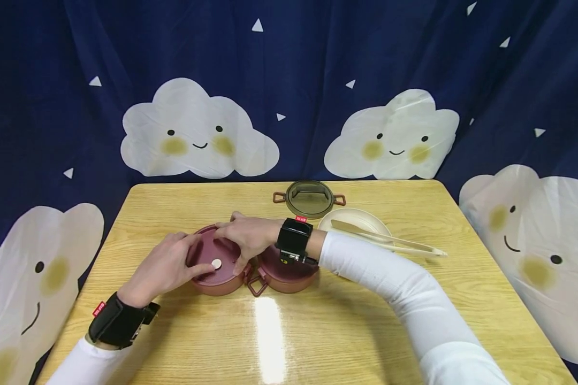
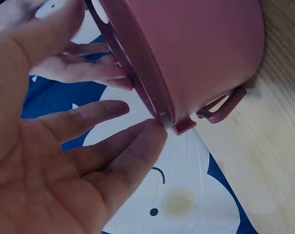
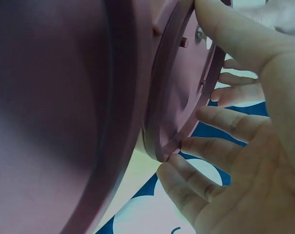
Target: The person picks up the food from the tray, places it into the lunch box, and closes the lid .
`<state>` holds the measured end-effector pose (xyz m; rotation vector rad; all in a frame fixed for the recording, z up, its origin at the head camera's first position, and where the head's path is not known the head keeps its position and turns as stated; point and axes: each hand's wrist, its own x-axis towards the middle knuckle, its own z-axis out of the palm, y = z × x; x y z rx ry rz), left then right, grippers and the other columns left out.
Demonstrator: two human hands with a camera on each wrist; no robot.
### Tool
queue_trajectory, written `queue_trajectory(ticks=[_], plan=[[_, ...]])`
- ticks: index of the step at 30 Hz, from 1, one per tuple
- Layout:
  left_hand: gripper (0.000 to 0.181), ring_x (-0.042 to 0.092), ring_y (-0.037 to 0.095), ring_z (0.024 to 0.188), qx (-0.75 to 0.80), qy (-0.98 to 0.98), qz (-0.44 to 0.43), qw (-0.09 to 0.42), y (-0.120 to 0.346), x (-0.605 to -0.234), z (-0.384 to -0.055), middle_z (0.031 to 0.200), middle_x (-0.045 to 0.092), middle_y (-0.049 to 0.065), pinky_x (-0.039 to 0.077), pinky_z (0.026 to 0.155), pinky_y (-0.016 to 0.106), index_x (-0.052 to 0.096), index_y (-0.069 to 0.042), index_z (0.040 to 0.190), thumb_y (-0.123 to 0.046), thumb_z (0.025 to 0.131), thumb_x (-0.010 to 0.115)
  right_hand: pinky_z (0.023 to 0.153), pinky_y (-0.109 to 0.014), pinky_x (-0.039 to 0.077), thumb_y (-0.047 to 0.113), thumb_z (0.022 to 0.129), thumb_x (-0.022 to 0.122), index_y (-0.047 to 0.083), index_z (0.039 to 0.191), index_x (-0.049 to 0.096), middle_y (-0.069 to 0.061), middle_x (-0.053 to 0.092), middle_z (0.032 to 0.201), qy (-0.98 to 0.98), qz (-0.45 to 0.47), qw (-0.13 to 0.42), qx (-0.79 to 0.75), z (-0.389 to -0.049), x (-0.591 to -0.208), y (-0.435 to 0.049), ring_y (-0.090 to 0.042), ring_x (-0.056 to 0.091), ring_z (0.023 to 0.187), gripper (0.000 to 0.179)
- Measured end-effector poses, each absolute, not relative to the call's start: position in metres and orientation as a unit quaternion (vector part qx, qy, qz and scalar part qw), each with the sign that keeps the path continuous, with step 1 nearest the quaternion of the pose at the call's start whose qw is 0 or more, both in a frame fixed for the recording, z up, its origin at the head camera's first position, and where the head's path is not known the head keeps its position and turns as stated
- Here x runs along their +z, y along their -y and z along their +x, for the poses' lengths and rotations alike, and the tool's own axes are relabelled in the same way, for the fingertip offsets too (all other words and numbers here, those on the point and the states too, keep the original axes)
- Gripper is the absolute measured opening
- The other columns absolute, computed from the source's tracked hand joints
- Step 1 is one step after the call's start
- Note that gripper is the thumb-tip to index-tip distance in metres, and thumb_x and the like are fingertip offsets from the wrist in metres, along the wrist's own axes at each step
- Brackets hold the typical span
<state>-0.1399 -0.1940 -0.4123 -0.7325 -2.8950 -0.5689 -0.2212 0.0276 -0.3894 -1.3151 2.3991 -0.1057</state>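
Note:
A dark red pot (image 1: 219,290) stands left of centre, its flat top face bearing a small white round piece (image 1: 216,264). My left hand (image 1: 166,264) lies at its left side, fingertips touching the rim (image 2: 143,92) and thumb reaching in over the top. From the right, my right hand (image 1: 251,235) spans the same pot. Its fairly straight fingers meet the rim (image 3: 159,151) at the far side, its thumb at the near side. Short pegs (image 3: 184,42) show inside the rim. Beside it, a second dark red pot (image 1: 289,283) is partly covered by my right wrist.
Behind the pots lies a see-through lid (image 1: 310,199) with two side handles. To the right, a cream plate (image 1: 354,216) carries a long cream utensil (image 1: 390,238) that overhangs its edge. A dark curtain (image 1: 298,59) with clouds hangs behind the wooden table (image 1: 197,342).

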Motion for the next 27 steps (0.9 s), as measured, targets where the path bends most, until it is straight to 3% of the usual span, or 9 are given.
queue_trajectory(ticks=[3, 9, 13, 18, 22, 27], plan=[[0.046, 0.063, 0.024, 0.084, -0.195, 0.952, -0.232, 0.052, 0.197, -0.412, -0.145, 0.094, 0.071, 0.015, 0.053, 0.071, 0.039, 0.074, 0.001, 0.114, -0.034, 0.088, 0.086, 0.104, -0.031, 0.043, 0.051, 0.078, 0.091, 0.016, 0.158, 0.047, -0.006, 0.037, 0.172, -0.859, -0.47, 0.199, -0.034, -0.221, -0.39, -0.027, -0.022, 0.045, 0.125, 0.098], [0.034, 0.062, 0.03, 0.088, -0.19, 0.956, -0.223, 0.035, 0.202, -0.416, -0.157, 0.1, 0.069, 0.022, 0.054, 0.074, 0.043, 0.071, 0.008, 0.117, -0.018, 0.097, 0.077, 0.105, -0.033, 0.044, 0.05, 0.078, 0.092, 0.016, 0.158, 0.048, -0.008, 0.038, 0.172, -0.857, -0.472, 0.198, -0.048, -0.221, -0.39, -0.029, -0.024, 0.045, 0.126, 0.096], [0.033, 0.062, 0.03, 0.087, -0.19, 0.959, -0.211, 0.016, 0.205, -0.419, -0.167, 0.1, 0.068, 0.024, 0.053, 0.073, 0.043, 0.069, 0.011, 0.12, -0.014, 0.098, 0.074, 0.103, -0.033, 0.043, 0.049, 0.078, 0.092, 0.016, 0.157, 0.049, -0.008, 0.038, 0.172, -0.857, -0.473, 0.195, -0.049, -0.222, -0.391, -0.029, -0.024, 0.045, 0.124, 0.096], [0.024, 0.058, 0.023, 0.081, -0.205, 0.957, -0.207, 0.0, 0.207, -0.423, -0.174, 0.094, 0.067, 0.018, 0.048, 0.07, 0.037, 0.071, 0.009, 0.117, -0.008, 0.099, 0.07, 0.103, -0.032, 0.043, 0.049, 0.076, 0.093, 0.018, 0.156, 0.05, -0.006, 0.039, 0.171, -0.857, -0.476, 0.192, -0.047, -0.222, -0.391, -0.027, -0.022, 0.044, 0.124, 0.096], [0.015, 0.062, 0.024, 0.084, -0.219, 0.953, -0.208, 0.004, 0.208, -0.424, -0.174, 0.093, 0.068, 0.015, 0.051, 0.072, 0.039, 0.073, 0.005, 0.112, 0.001, 0.098, 0.068, 0.104, -0.033, 0.043, 0.049, 0.077, 0.092, 0.017, 0.156, 0.05, -0.007, 0.039, 0.171, -0.856, -0.478, 0.192, -0.049, -0.221, -0.39, -0.026, -0.023, 0.045, 0.124, 0.095], [0.018, 0.064, 0.027, 0.086, -0.225, 0.953, -0.202, 0.004, 0.21, -0.423, -0.172, 0.096, 0.069, 0.019, 0.054, 0.075, 0.044, 0.072, 0.007, 0.114, 0.003, 0.097, 0.067, 0.11, -0.036, 0.044, 0.047, 0.08, 0.091, 0.016, 0.158, 0.048, -0.011, 0.036, 0.172, -0.86, -0.468, 0.197, -0.059, -0.216, -0.388, -0.027, -0.026, 0.046, 0.133, 0.093]])
